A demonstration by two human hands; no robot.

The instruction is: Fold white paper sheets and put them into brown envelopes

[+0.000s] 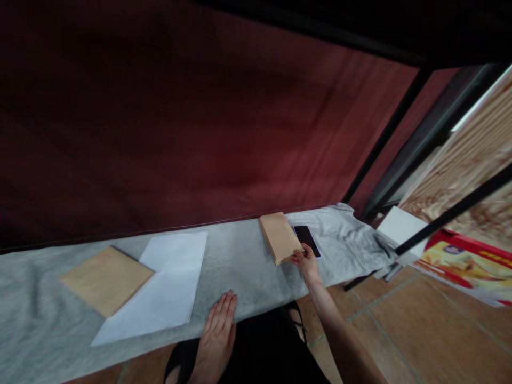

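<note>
Gray cloth [248,266] covers a long table, and a dark red curtain [180,117] hangs behind it. The left hand [218,333] lies open and flat on the cloth with its fingers straight, and just past it, on its left, are white paper sheets [164,288] with a big brown envelope [106,280] lying over their edge. The right hand [306,262] reaches far out and its fingertips touch the near corner of a small brown envelope [280,237], a black phone [306,240] lies just beside that hand, and I cannot tell if the fingers grip or only touch.
</note>
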